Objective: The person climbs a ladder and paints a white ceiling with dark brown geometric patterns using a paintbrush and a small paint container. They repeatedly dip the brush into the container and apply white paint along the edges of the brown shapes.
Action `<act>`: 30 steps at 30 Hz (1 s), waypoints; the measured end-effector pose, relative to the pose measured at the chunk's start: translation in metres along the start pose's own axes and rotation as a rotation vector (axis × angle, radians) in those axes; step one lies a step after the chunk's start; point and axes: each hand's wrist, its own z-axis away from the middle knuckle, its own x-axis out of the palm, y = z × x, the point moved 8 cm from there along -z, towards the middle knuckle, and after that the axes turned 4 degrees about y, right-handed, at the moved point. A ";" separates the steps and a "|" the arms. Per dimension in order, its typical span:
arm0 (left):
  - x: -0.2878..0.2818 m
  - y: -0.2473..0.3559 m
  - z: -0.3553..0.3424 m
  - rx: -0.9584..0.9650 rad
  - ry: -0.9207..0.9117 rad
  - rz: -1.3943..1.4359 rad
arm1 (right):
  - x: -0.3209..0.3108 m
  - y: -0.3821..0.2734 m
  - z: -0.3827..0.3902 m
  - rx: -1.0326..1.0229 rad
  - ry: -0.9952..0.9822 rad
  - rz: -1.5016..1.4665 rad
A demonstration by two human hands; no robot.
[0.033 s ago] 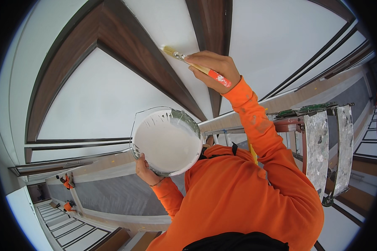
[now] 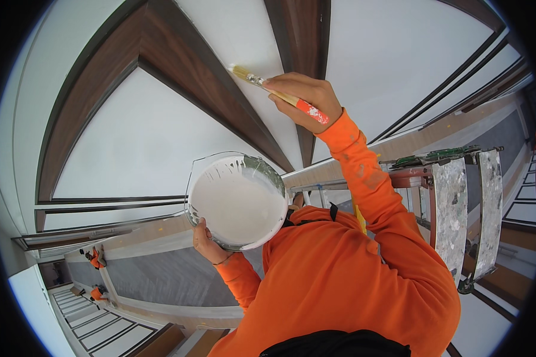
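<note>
My right hand (image 2: pixel 307 100) grips a paintbrush (image 2: pixel 287 99) by its pale wooden handle, whose end is red with white splotches. Its bristle tip, dabbed with white, is at the white wall strip (image 2: pixel 244 35) between two dark brown wood trims; I cannot tell how firmly it touches. Lower and to the left, my left hand (image 2: pixel 206 243) holds a paint bucket (image 2: pixel 235 202) from its near left side. White paint fills much of the bucket's round opening, and drips streak its inner wall. Most of the left fingers are hidden under the bucket. A thin wire handle stands at its far left rim.
Close at my right stands a paint-spattered ladder or trestle (image 2: pixel 449 214) with green and reddish parts. Dark wood trim (image 2: pixel 95 89) frames white wall panels ahead. Far below at left, two people in orange (image 2: pixel 95 257) are near the grey patterned floor (image 2: pixel 167 282).
</note>
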 end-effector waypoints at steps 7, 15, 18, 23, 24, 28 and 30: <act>-0.001 0.000 0.000 -0.001 -0.009 0.028 | 0.002 0.004 0.004 0.022 -0.014 0.000; -0.004 -0.004 -0.002 -0.002 -0.047 0.002 | 0.001 0.006 0.007 0.026 -0.009 0.001; 0.003 0.000 0.005 -0.040 -0.035 0.061 | 0.003 0.010 0.011 0.008 -0.010 -0.009; -0.003 -0.001 0.002 -0.036 -0.005 0.057 | 0.005 0.013 0.014 0.003 -0.015 -0.011; -0.004 -0.002 0.001 -0.033 -0.005 0.053 | 0.005 0.014 0.015 -0.004 -0.014 -0.017; -0.003 -0.001 0.002 -0.032 0.000 0.053 | 0.008 0.017 0.019 0.023 -0.032 -0.010; 0.002 0.002 0.005 -0.032 0.000 0.074 | 0.009 0.019 0.021 0.022 -0.029 -0.017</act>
